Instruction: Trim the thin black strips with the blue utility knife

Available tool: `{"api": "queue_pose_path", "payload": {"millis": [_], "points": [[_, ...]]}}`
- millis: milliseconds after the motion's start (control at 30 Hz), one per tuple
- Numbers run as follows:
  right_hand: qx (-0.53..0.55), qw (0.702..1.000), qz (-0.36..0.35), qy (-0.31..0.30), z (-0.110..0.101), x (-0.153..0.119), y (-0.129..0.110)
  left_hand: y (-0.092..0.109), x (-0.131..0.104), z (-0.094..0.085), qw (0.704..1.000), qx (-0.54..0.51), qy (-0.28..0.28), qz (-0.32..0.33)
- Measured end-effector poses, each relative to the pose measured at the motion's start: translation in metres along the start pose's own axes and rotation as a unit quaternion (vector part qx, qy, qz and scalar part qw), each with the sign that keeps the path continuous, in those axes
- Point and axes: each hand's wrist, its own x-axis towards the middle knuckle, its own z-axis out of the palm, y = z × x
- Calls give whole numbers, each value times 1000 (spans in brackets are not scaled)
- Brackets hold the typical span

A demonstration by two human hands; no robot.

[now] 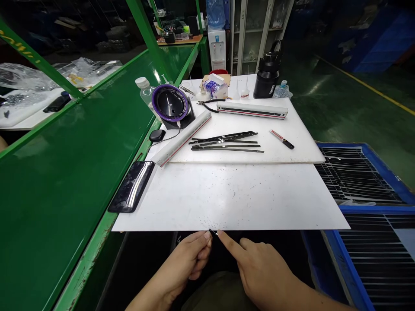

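Observation:
At the table's front edge my left hand (pixel 193 255) is closed, thumb and fingers pinching a small, thin black strip (pixel 213 232). Only a short dark, shiny end of it shows. From the right, my right hand (pixel 259 263) meets the same piece with its extended index fingertip. The other right fingers curl under, and its thumb is hidden below. Farther forward, several long black strips (pixel 227 141) lie in a loose bundle on the thick white board (pixel 292 125). A utility knife (pixel 282 139) with a black handle rests to their right.
Small dark crumbs dot the white tabletop (pixel 259 194). Two long printed boxes (pixel 253 110) (pixel 184 138), pliers (pixel 210 105), a purple-rimmed fan (pixel 171 103), a phone (pixel 134 185) and a black bottle (pixel 266 75) surround the board. Blue trays (pixel 340 246) of black strips stand right; a green rail (pixel 87 259) runs left.

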Motion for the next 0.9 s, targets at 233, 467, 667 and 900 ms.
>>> {"api": "queue_pose_path", "payload": {"millis": [233,467,667,900], "points": [[19,1000,1,-1,-5,0,3,1,0,1,1000,6,3,-6],[53,999,-8,6,-13,0,3,0,0,-1,1000,6,-6,-3],[-22,1000,5,-16,-8,1,-3,1,0,1,1000,8,6,-7],[65,998,-13,24,-9,-2,9,4,-2,1,1000,2,-2,-4]]}}
